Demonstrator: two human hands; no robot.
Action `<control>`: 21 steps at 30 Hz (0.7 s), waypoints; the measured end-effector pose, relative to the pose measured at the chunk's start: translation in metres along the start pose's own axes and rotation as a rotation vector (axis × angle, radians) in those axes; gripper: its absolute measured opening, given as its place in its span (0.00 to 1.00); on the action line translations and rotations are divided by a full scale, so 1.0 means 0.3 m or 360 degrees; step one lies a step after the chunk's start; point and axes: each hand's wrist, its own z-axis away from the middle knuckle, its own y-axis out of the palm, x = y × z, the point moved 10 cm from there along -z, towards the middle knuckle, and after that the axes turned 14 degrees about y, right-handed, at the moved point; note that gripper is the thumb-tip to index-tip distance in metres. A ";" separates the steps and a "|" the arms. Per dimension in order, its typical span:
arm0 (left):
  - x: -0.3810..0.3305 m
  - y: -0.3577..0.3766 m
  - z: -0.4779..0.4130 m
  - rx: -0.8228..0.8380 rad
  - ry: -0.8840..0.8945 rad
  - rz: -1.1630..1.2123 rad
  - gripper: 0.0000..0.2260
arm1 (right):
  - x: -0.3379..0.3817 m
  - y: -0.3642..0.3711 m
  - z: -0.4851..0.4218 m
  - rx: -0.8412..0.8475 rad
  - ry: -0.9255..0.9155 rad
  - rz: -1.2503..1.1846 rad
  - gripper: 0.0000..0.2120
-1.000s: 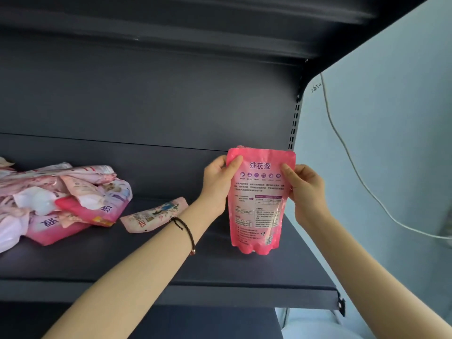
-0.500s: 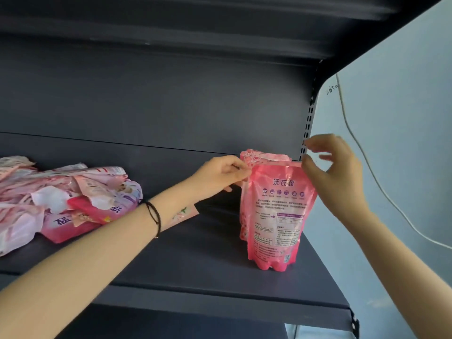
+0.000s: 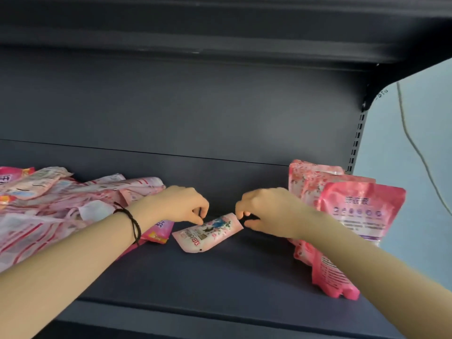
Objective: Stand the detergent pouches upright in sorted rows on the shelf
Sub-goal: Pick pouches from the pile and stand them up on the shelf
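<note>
A pale pink pouch with a flower print (image 3: 208, 233) lies flat in the middle of the dark shelf (image 3: 220, 277). My left hand (image 3: 181, 204) pinches its upper left edge. My right hand (image 3: 266, 211) pinches its top right corner. At the shelf's right end a row of pink pouches (image 3: 354, 216) stands upright, one behind another. My right forearm hides the lower part of that row. A loose heap of pink and white pouches (image 3: 61, 204) lies flat on the left.
A dark back panel and an upper shelf (image 3: 220, 25) close in the space. A slotted upright (image 3: 355, 143) marks the right end, with a pale wall and a hanging cable (image 3: 413, 143) beyond. Bare shelf lies between the heap and the standing row.
Both hands let go of the pink pouch, which now stands at the front of the right row. They moved left and down to the flat flower-print pouch and took hold of it.
</note>
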 end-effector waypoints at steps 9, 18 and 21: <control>0.217 0.259 -0.054 0.0003 0.0136 0.0384 0.14 | 0.200 0.346 -0.207 0.0404 -0.0025 -0.0207 0.12; 0.274 0.298 -0.074 -0.0173 0.0215 0.0687 0.09 | 0.299 0.402 -0.245 0.0313 0.0028 -0.0526 0.09; 0.277 0.233 -0.059 -0.0407 0.0234 0.0986 0.07 | 0.252 0.352 -0.256 0.0140 0.0226 -0.0429 0.19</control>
